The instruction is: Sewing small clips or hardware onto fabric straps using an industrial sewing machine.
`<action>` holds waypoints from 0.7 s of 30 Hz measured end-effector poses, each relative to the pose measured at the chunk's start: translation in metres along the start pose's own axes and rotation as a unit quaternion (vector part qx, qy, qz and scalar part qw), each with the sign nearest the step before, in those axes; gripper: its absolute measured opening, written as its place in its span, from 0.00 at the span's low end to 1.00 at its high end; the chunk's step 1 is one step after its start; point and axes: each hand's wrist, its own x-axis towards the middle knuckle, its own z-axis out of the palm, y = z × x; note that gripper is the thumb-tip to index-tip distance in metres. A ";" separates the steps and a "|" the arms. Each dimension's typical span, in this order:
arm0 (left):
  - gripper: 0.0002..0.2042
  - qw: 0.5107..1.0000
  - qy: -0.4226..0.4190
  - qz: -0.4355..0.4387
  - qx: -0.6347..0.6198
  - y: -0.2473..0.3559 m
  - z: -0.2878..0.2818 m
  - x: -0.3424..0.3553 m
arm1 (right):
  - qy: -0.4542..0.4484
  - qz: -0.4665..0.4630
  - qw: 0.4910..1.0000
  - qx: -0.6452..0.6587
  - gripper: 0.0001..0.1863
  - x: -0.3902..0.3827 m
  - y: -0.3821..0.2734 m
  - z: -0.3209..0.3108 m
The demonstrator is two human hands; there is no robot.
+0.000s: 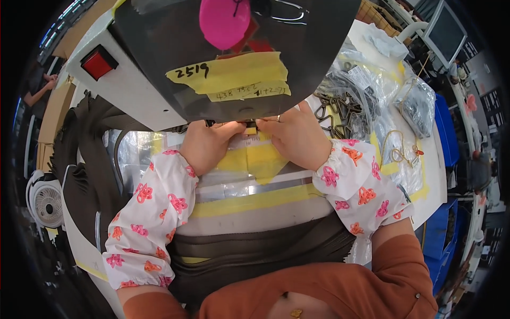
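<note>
My left hand (207, 146) and my right hand (295, 138), both in floral sleeve covers, are at the working point under a dark grey machine head (228, 106) with a pink tag (223, 21) and yellow tape labels. Their fingers are closed at a small brass-coloured block (251, 131) between them; what they grip there is too small and hidden to make out. Yellow-taped plastic sheeting (260, 159) lies beneath my hands. Dark brown strips (249, 244) lie across my lap, and more hang at the left (90, 175).
Dark metal hardware (340, 114) and clear bags (414, 106) lie at right, beside blue bins (435, 250). A white side housing with a red switch (98, 63) is at upper left. A fan (47, 202) and another person's hand (49, 82) are at the far left.
</note>
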 end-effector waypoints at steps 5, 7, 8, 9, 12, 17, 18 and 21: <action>0.12 0.999 0.001 -0.033 0.028 -0.011 0.005 0.005 | -0.039 0.027 0.999 -0.005 0.10 0.006 0.003 -0.003; 0.13 0.999 0.025 0.021 0.029 -0.012 0.004 0.003 | -0.030 0.012 0.999 -0.010 0.10 0.005 0.000 -0.001; 0.13 0.999 0.025 0.020 0.030 -0.010 0.002 0.002 | -0.030 0.011 0.999 -0.010 0.10 0.005 -0.002 -0.002; 0.13 0.999 0.003 -0.016 0.029 -0.006 -0.001 0.002 | -0.032 0.018 0.999 -0.007 0.09 0.006 -0.004 -0.002; 0.11 0.991 -0.070 -0.087 0.075 0.005 -0.017 0.005 | -0.031 0.027 0.999 0.014 0.10 0.007 0.002 -0.001; 0.06 0.976 0.074 0.013 0.205 -0.015 -0.084 -0.010 | -0.007 0.036 0.998 0.043 0.11 0.002 0.005 0.003; 0.08 0.974 0.025 -0.109 0.199 -0.026 -0.103 -0.023 | -0.004 0.035 0.998 0.047 0.11 0.001 0.004 0.001; 0.17 0.941 -0.002 -0.335 0.059 -0.073 -0.145 -0.070 | 0.008 -0.001 0.999 0.035 0.10 0.008 -0.002 -0.001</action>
